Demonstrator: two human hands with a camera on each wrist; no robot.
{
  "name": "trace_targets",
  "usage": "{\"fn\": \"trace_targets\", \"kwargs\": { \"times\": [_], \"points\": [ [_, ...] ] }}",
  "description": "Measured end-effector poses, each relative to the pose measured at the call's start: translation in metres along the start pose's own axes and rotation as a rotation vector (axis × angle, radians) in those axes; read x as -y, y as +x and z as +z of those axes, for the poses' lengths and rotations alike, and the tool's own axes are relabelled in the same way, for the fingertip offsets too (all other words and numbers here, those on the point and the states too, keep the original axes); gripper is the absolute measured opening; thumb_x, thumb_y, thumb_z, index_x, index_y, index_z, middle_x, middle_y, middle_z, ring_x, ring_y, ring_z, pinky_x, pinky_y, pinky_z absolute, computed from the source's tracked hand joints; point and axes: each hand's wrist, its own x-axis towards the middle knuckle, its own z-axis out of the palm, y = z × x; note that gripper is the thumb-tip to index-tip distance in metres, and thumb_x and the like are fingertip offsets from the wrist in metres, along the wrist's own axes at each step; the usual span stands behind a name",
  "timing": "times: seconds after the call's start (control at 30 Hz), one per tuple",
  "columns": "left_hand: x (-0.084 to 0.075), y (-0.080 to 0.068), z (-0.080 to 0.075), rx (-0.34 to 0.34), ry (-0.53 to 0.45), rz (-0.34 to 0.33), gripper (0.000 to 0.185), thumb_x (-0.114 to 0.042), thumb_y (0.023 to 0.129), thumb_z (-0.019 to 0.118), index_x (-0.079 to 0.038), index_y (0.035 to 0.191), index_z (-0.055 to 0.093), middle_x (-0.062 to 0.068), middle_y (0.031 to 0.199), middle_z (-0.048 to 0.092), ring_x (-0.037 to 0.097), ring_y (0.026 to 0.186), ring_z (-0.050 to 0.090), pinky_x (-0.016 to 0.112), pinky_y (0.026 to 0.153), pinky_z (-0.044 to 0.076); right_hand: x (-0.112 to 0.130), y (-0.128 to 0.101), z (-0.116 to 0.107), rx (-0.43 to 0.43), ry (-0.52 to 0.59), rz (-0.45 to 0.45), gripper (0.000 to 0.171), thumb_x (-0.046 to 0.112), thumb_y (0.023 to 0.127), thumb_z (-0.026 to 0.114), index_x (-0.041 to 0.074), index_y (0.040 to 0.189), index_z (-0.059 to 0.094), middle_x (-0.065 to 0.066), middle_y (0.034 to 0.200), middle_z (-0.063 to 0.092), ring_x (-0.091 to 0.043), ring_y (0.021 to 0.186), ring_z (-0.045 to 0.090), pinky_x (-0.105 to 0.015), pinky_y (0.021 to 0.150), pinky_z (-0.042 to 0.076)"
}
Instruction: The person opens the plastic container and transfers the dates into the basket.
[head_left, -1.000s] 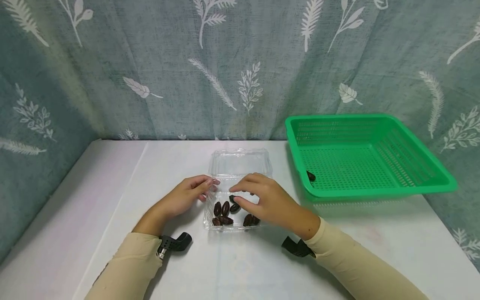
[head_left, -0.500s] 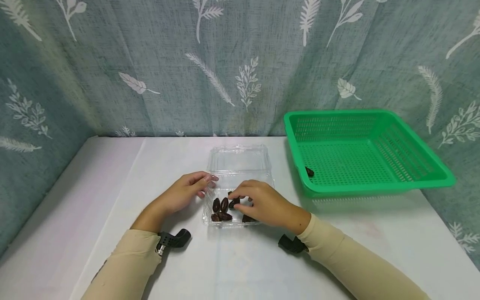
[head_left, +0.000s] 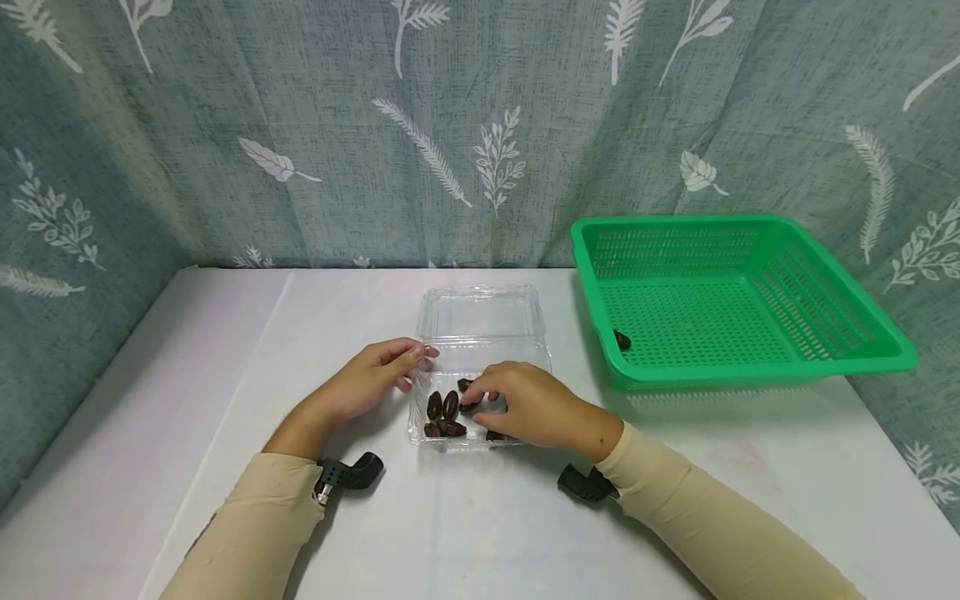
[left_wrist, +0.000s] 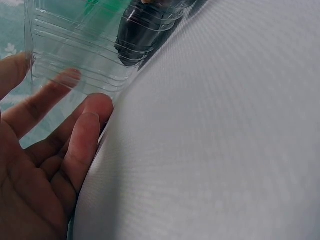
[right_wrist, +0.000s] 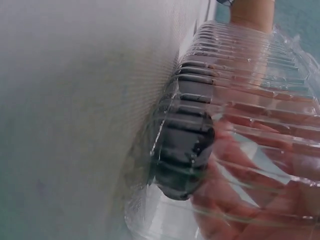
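A clear plastic clamshell container (head_left: 480,354) lies open on the white table, its lid tilted back away from me. Several dark brown dates (head_left: 450,428) lie in its base. My left hand (head_left: 367,383) holds the container's left side, thumb near the rim; the left wrist view shows a fingertip through the ribbed wall (left_wrist: 85,60). Inside the base, my right hand (head_left: 540,404) curls thumb and forefinger at one date (head_left: 468,407), partly hidden by the fingers. Another date (right_wrist: 182,150) shows through the near wall in the right wrist view.
A green perforated basket (head_left: 675,371) stands on the right, and a date (head_left: 622,340) shows inside at its left side. A patterned grey-green curtain (head_left: 337,142) hangs behind the table. Black wrist mounts (head_left: 360,471) stick out below the sleeves.
My right hand has come lower into the container, and its fingers have closed in on a date among the others. The left hand stays at the container's left side.
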Motion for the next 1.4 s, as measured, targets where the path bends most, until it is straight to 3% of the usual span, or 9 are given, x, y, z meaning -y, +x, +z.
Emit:
{"fn": "trace_targets", "kwargs": {
  "times": [0.23,0.5,0.73,1.07,1.23,1.4],
  "points": [
    [0.0001,0.0019,0.0004,0.006,-0.010,0.017,0.039,-0.028,0.108,0.043,-0.002,0.132,0.060,0.020,0.126,0.066,0.016,0.104,0.062,0.027,0.084,0.054,0.0010,0.0013,-0.0001,-0.006,-0.044,0.008,0.027,0.013,0.089,0.075,0.011,0.116,0.074,0.000,0.102,0.072,-0.014,0.091,0.063,-0.026,0.079,0.052],
    [0.0011,-0.0010,0.0004,0.009,-0.001,0.006,0.039,-0.027,0.109,0.043,-0.001,0.134,0.059,0.020,0.127,0.066,0.020,0.104,0.062,0.030,0.086,0.054,0.0051,0.0010,0.0037,-0.033,-0.131,0.089,0.029,0.018,0.091,0.073,0.010,0.119,0.074,-0.003,0.098,0.066,-0.011,0.079,0.053,-0.023,0.070,0.048],
    [-0.0015,0.0001,-0.0007,0.000,-0.013,0.005,0.040,-0.030,0.109,0.043,-0.002,0.133,0.059,0.019,0.127,0.066,0.016,0.103,0.062,0.027,0.084,0.054,0.0045,0.0015,0.0032,-0.036,-0.145,0.085,0.024,0.018,0.090,0.074,0.011,0.113,0.076,-0.001,0.096,0.064,-0.010,0.081,0.052,-0.024,0.070,0.048],
    [-0.0009,-0.0013,-0.0007,0.006,-0.026,-0.001,0.040,-0.030,0.109,0.043,-0.002,0.133,0.059,0.019,0.127,0.065,0.018,0.104,0.062,0.027,0.085,0.054,0.0048,0.0023,0.0041,0.010,-0.111,0.101,0.013,0.015,0.088,0.074,0.016,0.101,0.076,0.003,0.098,0.071,-0.017,0.096,0.063,-0.034,0.082,0.053],
    [-0.0001,-0.0017,-0.0013,0.004,-0.009,-0.005,0.041,-0.029,0.109,0.043,-0.002,0.133,0.059,0.020,0.127,0.066,0.018,0.104,0.062,0.029,0.085,0.054,0.0050,0.0041,0.0034,0.020,-0.095,0.102,0.011,0.013,0.086,0.075,0.017,0.096,0.076,0.006,0.093,0.073,-0.014,0.094,0.064,-0.034,0.085,0.054],
    [-0.0017,-0.0014,-0.0021,0.008,-0.003,-0.001,0.040,-0.030,0.109,0.042,-0.003,0.133,0.059,0.019,0.127,0.066,0.021,0.106,0.062,0.030,0.086,0.054,0.0056,0.0039,0.0019,0.030,-0.090,0.121,0.010,0.014,0.085,0.075,0.018,0.095,0.075,0.009,0.088,0.072,-0.011,0.089,0.063,-0.031,0.080,0.052]
  ]
}}
